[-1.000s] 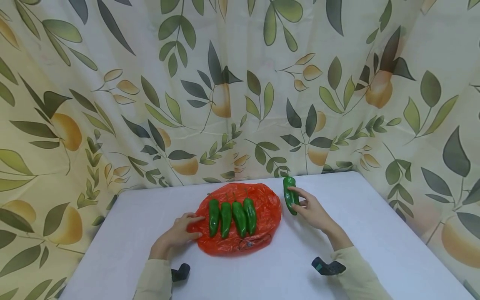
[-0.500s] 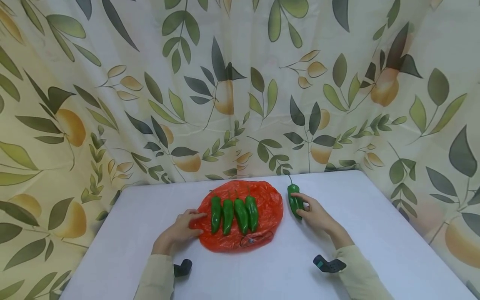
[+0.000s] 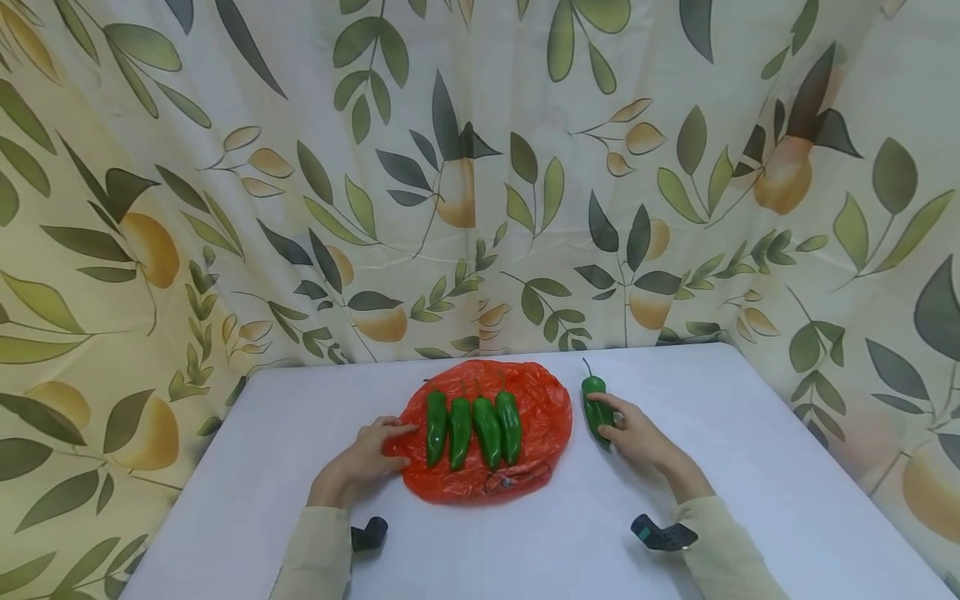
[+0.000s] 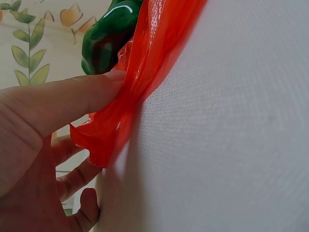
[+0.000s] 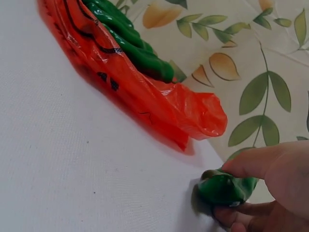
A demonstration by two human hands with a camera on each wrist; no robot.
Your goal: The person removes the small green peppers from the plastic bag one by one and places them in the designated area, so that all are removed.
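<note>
A red plastic bag (image 3: 536, 408) lies spread in a rough round on the white table, with several green peppers (image 3: 487, 432) side by side on it, stems pointing away. My left hand (image 3: 365, 454) rests at the bag's left edge. Its thumb and forefinger touch the plastic, apart from each other; in the left wrist view the thumb (image 4: 82, 99) lies against the bag's folded rim (image 4: 130, 96). Right of the bag, my right hand (image 3: 636, 437) grips a single green pepper (image 3: 592, 400) between thumb and fingers. In the right wrist view this pepper (image 5: 224, 188) is at the table surface.
The white table (image 3: 510, 554) ends at a hanging curtain (image 3: 525, 242) printed with leaves and fruit. A black wrist device (image 3: 371, 533) sits at the left cuff, another black wrist device (image 3: 663, 533) at the right.
My right hand has drawn the single pepper a little toward me and down beside the bag. My left hand stays at the bag's edge. The head view has shifted slightly.
</note>
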